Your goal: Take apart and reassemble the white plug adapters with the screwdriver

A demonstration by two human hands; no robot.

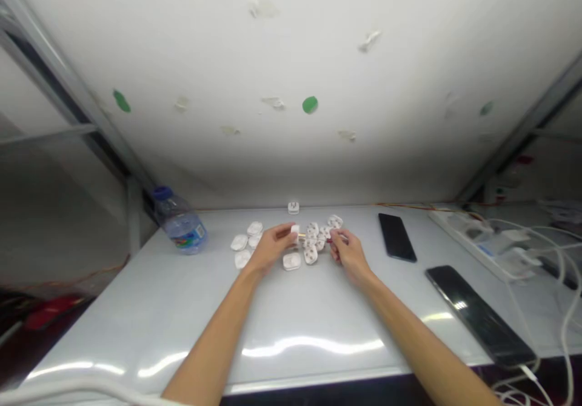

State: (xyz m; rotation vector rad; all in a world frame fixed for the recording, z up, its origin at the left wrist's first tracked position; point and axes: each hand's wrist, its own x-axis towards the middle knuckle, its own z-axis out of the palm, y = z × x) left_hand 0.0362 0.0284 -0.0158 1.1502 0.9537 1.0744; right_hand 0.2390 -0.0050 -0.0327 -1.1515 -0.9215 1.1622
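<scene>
Presently, my left hand (275,247) pinches a white plug piece (295,231) over the surface (318,309), my right hand (349,254) a slim red tool (330,240); I'm apparently working the piece, which calls for steady alignment.

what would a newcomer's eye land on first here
Probably the left hand and right hand at mid-table, the left pinching a white piece with more such pieces around. Then perhaps the blue-capped bottle at the table's left, and the small phone and large phone at its right.
</scene>
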